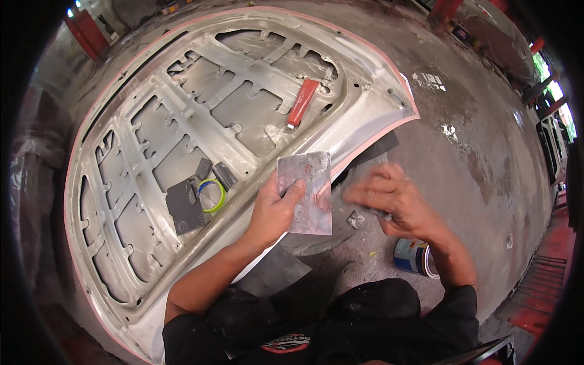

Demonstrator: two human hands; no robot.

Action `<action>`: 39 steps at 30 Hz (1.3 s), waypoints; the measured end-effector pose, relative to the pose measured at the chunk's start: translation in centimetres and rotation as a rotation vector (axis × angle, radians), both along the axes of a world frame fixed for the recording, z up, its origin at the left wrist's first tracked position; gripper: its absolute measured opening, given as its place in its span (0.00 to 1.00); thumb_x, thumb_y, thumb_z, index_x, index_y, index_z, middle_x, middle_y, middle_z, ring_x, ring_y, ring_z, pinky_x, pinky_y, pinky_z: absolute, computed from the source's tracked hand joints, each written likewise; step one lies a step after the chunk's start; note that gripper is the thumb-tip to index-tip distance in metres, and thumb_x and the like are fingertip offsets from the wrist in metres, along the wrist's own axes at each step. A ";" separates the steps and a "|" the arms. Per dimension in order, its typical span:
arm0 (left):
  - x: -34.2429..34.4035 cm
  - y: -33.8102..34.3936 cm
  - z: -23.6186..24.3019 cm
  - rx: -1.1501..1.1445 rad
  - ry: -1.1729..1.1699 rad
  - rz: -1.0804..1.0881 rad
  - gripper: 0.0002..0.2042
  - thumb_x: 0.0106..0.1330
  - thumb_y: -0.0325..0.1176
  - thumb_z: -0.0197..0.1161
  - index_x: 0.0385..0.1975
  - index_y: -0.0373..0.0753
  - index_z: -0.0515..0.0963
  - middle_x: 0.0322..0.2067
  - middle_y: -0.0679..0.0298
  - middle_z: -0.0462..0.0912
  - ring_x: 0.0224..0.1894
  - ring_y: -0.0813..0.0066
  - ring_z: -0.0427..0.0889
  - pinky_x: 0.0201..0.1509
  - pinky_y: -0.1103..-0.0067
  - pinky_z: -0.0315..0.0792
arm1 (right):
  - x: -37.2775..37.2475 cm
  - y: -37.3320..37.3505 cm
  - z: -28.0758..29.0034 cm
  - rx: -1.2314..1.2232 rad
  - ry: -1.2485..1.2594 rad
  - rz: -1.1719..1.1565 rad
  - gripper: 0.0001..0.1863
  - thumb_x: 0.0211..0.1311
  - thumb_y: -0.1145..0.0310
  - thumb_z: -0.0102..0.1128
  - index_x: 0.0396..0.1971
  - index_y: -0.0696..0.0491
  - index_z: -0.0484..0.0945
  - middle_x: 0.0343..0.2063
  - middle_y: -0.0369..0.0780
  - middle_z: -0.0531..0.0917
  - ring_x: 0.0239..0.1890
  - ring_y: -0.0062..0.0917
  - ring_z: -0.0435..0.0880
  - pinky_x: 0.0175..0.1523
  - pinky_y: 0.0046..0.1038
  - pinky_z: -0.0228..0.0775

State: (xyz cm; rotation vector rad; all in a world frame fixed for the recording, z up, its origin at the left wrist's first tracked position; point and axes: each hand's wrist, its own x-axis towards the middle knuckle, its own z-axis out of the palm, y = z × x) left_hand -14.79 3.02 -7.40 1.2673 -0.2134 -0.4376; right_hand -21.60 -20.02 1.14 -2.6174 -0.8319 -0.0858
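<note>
My left hand (277,207) grips a flat, grey rectangular plate (304,210), thumb on its face and fingers behind it. Pinkish smears mark the plate, with a curved pink streak near its right edge. Just right of the plate is my right hand (395,201), its fingers curled together and blurred by motion. A greyish blur shows at those fingertips, too smeared to name. Both hands are over the near edge of a bare-metal car hood (243,176), which lies with its ribbed inner side up. On the hood rests a red tube (303,103) with a white cap.
Dark sandpaper (185,207), small dark blocks (225,175) and a yellow-green tape roll (220,204) lie on the hood. A blue-labelled can (410,257) lies on the concrete floor (480,182). Dark sheets (277,274) show below the hood's edge. Red posts (88,33) stand farther off.
</note>
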 end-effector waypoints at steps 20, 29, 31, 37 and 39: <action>0.9 1.2 1.4 -0.118 0.154 0.022 0.14 0.72 0.31 0.51 0.54 0.35 0.68 0.48 0.60 0.78 0.46 0.72 0.79 0.50 0.75 0.74 | -2.2 0.4 -5.0 0.030 -0.161 -0.165 0.39 0.32 0.76 0.65 0.55 0.53 0.72 0.51 0.40 0.75 0.52 0.39 0.71 0.59 0.41 0.63; -0.8 0.5 1.3 0.388 -0.475 0.058 0.16 0.71 0.34 0.53 0.55 0.34 0.68 0.37 0.55 0.82 0.40 0.70 0.82 0.45 0.76 0.73 | -1.3 4.5 -5.4 0.255 0.039 -0.071 0.39 0.27 0.79 0.61 0.53 0.53 0.75 0.50 0.41 0.78 0.52 0.39 0.74 0.56 0.37 0.66; -0.7 0.7 1.5 0.361 -0.335 0.092 0.16 0.70 0.33 0.53 0.54 0.33 0.69 0.38 0.57 0.82 0.40 0.73 0.81 0.45 0.77 0.73 | -1.5 4.6 -5.8 0.251 0.066 -0.053 0.39 0.27 0.79 0.61 0.53 0.52 0.75 0.50 0.39 0.78 0.52 0.38 0.74 0.54 0.37 0.67; 0.7 1.0 2.5 0.126 -0.318 0.397 0.15 0.71 0.33 0.54 0.52 0.31 0.69 0.41 0.62 0.79 0.38 0.79 0.77 0.44 0.81 0.72 | -2.5 3.8 -6.7 0.095 0.091 0.005 0.39 0.28 0.76 0.63 0.53 0.51 0.75 0.50 0.38 0.79 0.50 0.37 0.75 0.52 0.35 0.68; 0.8 1.3 3.2 0.060 -0.339 0.464 0.14 0.72 0.33 0.53 0.51 0.32 0.69 0.41 0.62 0.78 0.38 0.80 0.77 0.44 0.82 0.72 | -2.9 3.5 -5.8 0.177 -0.041 -0.110 0.36 0.32 0.76 0.64 0.53 0.51 0.75 0.50 0.39 0.78 0.50 0.37 0.74 0.54 0.37 0.69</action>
